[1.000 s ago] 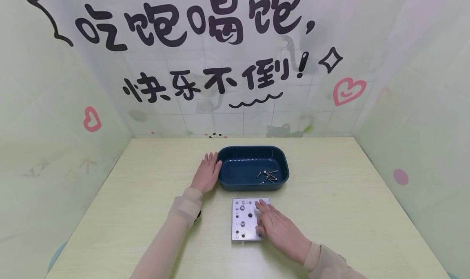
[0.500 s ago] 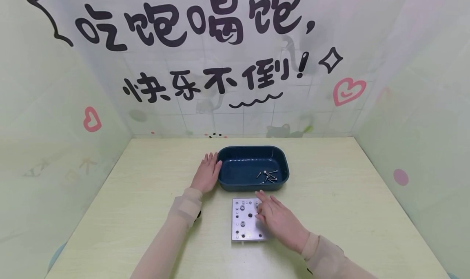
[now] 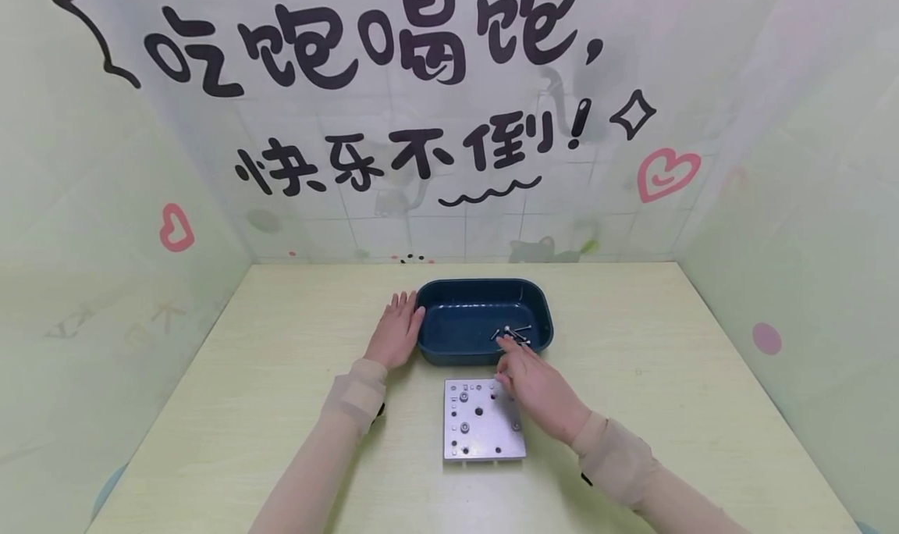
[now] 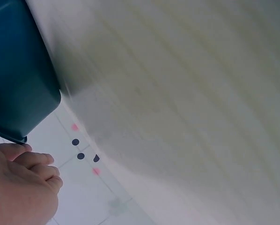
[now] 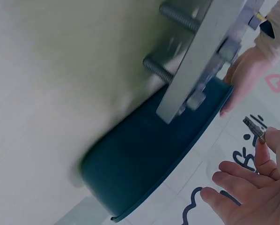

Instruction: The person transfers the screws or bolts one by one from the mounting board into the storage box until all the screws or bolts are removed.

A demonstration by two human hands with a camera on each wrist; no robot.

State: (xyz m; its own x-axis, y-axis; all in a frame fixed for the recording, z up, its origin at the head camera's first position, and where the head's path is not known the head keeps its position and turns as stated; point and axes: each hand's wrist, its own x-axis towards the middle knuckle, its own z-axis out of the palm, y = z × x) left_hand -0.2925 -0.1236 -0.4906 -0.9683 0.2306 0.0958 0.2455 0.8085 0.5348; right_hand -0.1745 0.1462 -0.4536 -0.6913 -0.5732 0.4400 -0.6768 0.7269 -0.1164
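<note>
My left hand [image 3: 397, 332] lies with its fingers extended against the left wall of a dark blue tray [image 3: 485, 360]; the left wrist view has those fingers at the tray's rim [image 4: 9, 139]. At the tray's near right rim is my right hand [image 3: 544, 389], fingertips reaching over it. Between its thumb and index finger it pinches a small metal screw [image 5: 254, 129], threaded end outward; the head view hides this screw. Below that hand sits a square metal plate [image 3: 485, 436] with holes and several screws set in it. Threaded shafts [image 5: 180, 17] stick out of its underside.
Several loose screws [image 3: 518, 333] lie in the right part of the tray, partly covered by the right fingers. The pale wooden table [image 3: 295, 323] extends on both sides. A printed wall sheet [image 3: 463, 237] stands behind it.
My right hand has moved forward from over the plate's right side to the tray's near rim, uncovering a screw at the plate's right edge. The left hand, tray and plate stay put.
</note>
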